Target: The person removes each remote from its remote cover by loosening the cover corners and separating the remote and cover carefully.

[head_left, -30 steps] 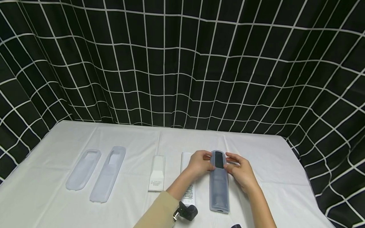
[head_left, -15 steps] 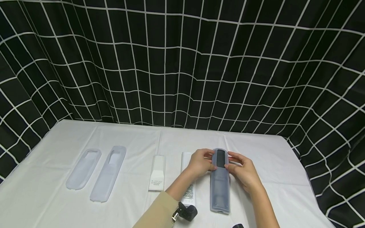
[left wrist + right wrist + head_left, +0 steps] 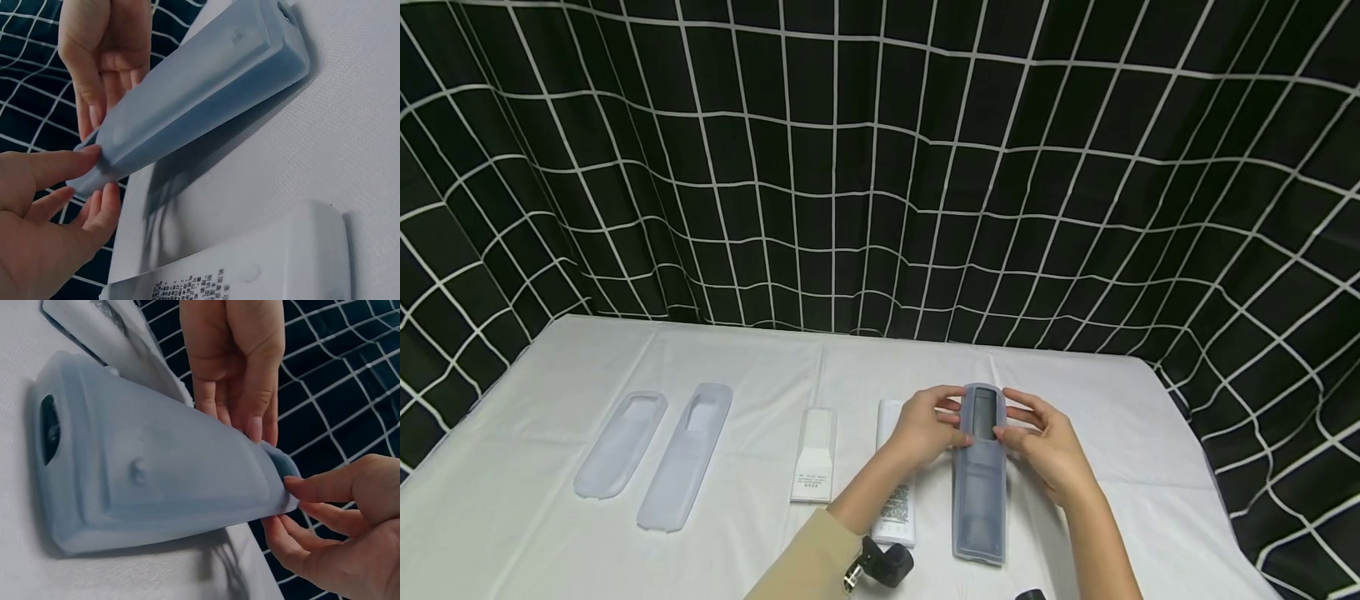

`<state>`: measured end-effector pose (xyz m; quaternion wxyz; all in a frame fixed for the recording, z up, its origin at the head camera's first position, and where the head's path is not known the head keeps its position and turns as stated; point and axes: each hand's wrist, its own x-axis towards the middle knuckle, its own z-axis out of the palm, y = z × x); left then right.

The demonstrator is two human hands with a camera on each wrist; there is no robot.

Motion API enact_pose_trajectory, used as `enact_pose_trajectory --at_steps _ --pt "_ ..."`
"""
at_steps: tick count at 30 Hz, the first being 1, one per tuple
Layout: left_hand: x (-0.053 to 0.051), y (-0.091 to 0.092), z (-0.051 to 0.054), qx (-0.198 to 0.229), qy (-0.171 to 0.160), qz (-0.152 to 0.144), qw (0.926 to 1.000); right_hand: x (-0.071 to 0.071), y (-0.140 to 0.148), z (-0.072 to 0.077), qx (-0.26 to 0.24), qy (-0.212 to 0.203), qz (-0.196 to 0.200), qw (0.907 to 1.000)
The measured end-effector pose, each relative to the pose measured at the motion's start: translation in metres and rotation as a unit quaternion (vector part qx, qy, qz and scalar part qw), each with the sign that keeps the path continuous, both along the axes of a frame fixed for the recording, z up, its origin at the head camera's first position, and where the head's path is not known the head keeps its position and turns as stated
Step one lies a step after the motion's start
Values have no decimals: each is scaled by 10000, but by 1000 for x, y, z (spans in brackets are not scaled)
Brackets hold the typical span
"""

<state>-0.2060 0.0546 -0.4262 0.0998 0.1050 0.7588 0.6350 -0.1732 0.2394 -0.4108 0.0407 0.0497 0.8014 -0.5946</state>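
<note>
While hands (image 3: 925, 427) (image 3: 1049, 450) pinch, translucent sleeve (image 3: 980, 496), between them

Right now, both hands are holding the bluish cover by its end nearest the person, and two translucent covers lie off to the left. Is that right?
Not quite: the left hand and right hand hold the bluish cover by its far end, as the head view shows. The two translucent covers do lie off to the left.
</note>
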Motion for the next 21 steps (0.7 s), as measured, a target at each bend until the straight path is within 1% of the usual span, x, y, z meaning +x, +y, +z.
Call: enact_pose_trajectory --at_steps 8,15,21 --pt "6 -5 4 -49 282 -87 9996 3 -2 7 70 126 49 9999" --pt "11 -8 6 -82 414 -198 9989 6 -4 15 180 207 107 9996" --pt "16 -10 10 34 538 -248 9982 8 -4 19 186 302 118 9993"
